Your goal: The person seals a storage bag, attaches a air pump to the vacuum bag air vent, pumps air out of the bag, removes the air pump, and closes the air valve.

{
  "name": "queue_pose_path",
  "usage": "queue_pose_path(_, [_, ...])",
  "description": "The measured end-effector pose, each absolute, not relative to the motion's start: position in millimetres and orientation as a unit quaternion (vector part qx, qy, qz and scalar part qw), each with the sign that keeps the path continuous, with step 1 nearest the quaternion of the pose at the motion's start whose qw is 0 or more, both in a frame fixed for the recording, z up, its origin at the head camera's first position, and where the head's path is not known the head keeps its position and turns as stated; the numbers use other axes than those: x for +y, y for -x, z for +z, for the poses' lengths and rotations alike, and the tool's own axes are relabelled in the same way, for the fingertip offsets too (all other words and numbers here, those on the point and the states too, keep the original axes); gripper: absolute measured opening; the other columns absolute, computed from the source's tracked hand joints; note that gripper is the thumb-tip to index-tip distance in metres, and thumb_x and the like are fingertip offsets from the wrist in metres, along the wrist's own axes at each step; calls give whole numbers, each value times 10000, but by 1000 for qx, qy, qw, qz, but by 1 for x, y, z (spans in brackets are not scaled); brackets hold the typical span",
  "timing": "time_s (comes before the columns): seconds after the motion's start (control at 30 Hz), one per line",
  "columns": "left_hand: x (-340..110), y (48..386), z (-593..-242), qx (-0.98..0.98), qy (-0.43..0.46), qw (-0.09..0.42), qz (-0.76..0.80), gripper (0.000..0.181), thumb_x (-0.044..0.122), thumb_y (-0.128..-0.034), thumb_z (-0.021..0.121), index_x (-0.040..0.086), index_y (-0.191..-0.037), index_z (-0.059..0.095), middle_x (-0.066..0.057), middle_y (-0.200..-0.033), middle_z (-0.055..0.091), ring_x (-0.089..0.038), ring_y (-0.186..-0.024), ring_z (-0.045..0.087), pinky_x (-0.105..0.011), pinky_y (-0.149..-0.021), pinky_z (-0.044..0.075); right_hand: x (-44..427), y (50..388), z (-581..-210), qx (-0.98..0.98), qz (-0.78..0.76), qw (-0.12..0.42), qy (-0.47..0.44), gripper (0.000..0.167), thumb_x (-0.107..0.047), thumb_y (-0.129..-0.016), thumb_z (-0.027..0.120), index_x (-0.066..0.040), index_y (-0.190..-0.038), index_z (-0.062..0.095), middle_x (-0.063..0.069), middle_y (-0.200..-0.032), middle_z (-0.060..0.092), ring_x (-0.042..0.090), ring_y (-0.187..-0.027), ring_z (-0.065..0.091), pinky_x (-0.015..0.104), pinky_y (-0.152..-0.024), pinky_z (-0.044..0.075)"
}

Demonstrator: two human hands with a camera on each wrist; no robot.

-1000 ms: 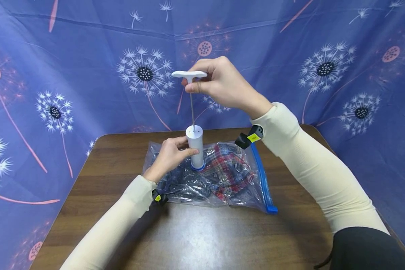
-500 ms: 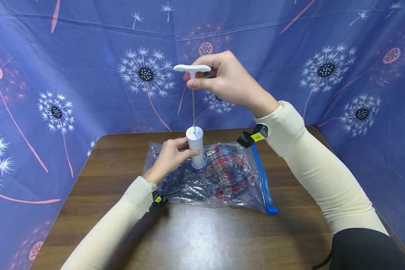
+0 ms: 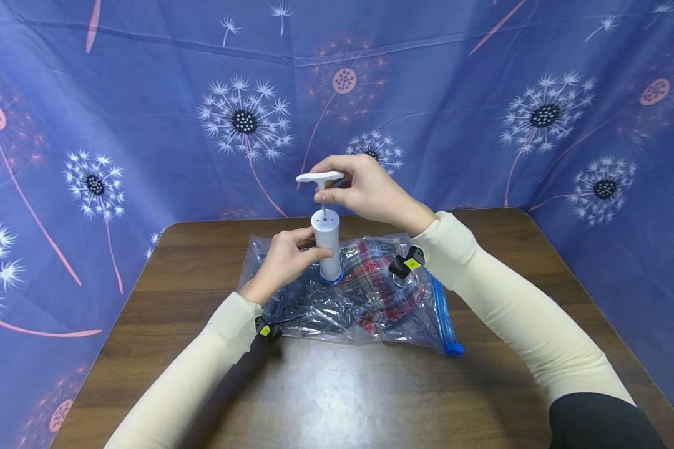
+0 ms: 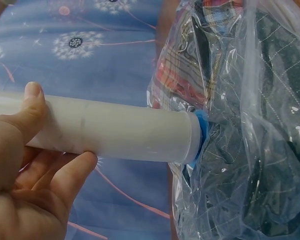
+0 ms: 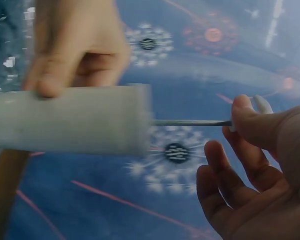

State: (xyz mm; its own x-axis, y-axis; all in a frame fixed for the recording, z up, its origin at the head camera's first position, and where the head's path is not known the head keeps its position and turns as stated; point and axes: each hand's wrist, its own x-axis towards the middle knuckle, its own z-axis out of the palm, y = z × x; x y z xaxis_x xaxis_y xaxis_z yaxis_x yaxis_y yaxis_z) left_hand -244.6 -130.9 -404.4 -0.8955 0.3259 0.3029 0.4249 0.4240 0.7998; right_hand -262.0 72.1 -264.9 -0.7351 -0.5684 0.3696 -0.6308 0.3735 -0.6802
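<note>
A white hand pump [image 3: 328, 246] stands upright on the blue valve [image 3: 331, 277] of a clear vacuum storage bag [image 3: 314, 324]. Around the pump's barrel my left hand [image 3: 283, 259] curls, thumb in front; the left wrist view shows the barrel [image 4: 125, 130] meeting the blue valve [image 4: 201, 135]. My right hand [image 3: 365, 187] pinches the white T-shaped handle [image 3: 320, 178] just under its crossbar. A short length of the thin metal rod [image 5: 190, 122] shows between barrel and handle. Folded inside the bag lie a red plaid cloth [image 3: 379, 280] and dark quilted fabric [image 4: 285, 65].
The bag lies on a brown wooden table [image 3: 202, 374], its blue zip edge [image 3: 442, 315] to the right. Behind and at the sides hangs a blue curtain [image 3: 163, 106] with a dandelion print. A black wrist camera [image 3: 407, 262] hangs over the bag's right part.
The right hand first rose a little with the handle, then came down, pushing most of the rod into the barrel. The left hand and the bag have stayed in place.
</note>
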Motion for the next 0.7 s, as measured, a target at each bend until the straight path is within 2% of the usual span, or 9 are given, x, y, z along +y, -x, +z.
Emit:
queue_pose_path(0.23, [-130,247,-405,-843,224,56,-486,492,211,-860,853,59,-1306,713,-141,-1230,743,-282,-1129,727,-439,-941,604,71,267,-300,-848,404,19,-343,149,-150,-911,802,-103,-1052,785,34,-979,757,168,-688,594,317,-656,513])
queue_pose_path(0.3, [-129,247,-405,-843,222,56,-487,496,203,-858,854,58,-1310,710,-144,-1228,743,-280,-1133,726,-423,-943,603,70,267,-306,-847,407,18,-341,131,-154,-903,811,-100,-1022,796,31,-977,763,165,-719,618,319,-674,527])
queue_pose_path(0.47, [-130,245,-405,-845,216,52,-487,505,220,-862,850,86,-1328,704,-128,-1234,744,-267,-1136,725,-392,-938,606,70,270,-316,-835,433,15,-340,129,-163,-896,821,-90,-1002,809,61,-1044,765,167,-920,700,343,-782,597])
queue_pose_path(0.7, [-131,245,-406,-846,213,50,-486,487,236,-870,842,94,-1317,712,-124,-1234,745,-276,-1149,720,-438,-955,598,70,271,-325,-814,485,-7,-319,171,-170,-909,809,-87,-1058,806,75,-1064,758,196,-954,709,398,-849,597])
